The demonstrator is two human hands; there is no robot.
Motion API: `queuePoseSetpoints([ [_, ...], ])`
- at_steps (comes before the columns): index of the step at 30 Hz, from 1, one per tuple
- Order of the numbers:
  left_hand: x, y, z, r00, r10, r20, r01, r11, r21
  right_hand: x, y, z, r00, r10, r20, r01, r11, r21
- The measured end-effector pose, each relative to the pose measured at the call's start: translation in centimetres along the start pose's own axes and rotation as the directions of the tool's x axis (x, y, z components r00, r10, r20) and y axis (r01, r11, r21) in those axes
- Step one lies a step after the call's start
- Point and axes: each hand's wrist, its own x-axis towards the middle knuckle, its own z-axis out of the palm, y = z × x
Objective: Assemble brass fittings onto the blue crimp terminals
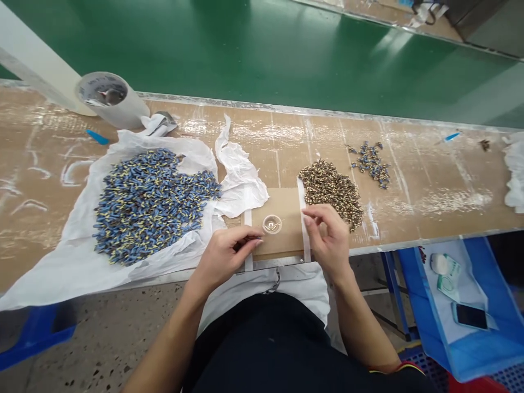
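My left hand [231, 248] is pinched at the left edge of a cardboard pad [282, 201]; anything between its fingertips is too small to make out. Over the pad's right edge my right hand [329, 237] also has thumb and forefinger together, and I cannot see what they grip. Between the two hands a small clear round dish [272, 224] sits on the pad, with a thin pale sliver across it. Just beyond my right hand lies a heap of small brown and cream pieces [329, 185]. A larger heap of blue and yellow pieces [151, 204] is left of my left hand.
White paper [61, 262] lies under the blue heap, and a crumpled sheet [241, 177] is beside it. A big tape roll [133, 109] stands at the back left. Several blue pieces [370, 162] lie at right. A blue bin [434, 349] holds a phone [470, 316].
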Motion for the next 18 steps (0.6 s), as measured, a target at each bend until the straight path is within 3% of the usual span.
queuePoseSetpoints([
  [3,0.0,-0.1,0.0,1.000,-0.009,0.000,0.009,1.000,0.011,0.1,2.4,-2.4,0.992,0.066,-0.105,-0.084,0.979,-0.185],
  [6,0.0,-0.2,0.0,1.000,-0.017,-0.002,0.017,1.000,0.017,0.0,4.3,-3.9,0.992,0.094,-0.080,-0.115,0.944,-0.310],
  [10,0.1,-0.1,0.0,1.000,-0.016,-0.009,0.016,1.000,0.017,0.0,5.1,-3.6,0.998,0.068,0.010,-0.058,0.910,-0.410],
  [18,0.0,0.0,0.1,0.999,-0.037,-0.009,0.037,0.999,0.025,0.9,5.2,-2.9,0.997,0.028,0.069,0.014,0.838,-0.546],
])
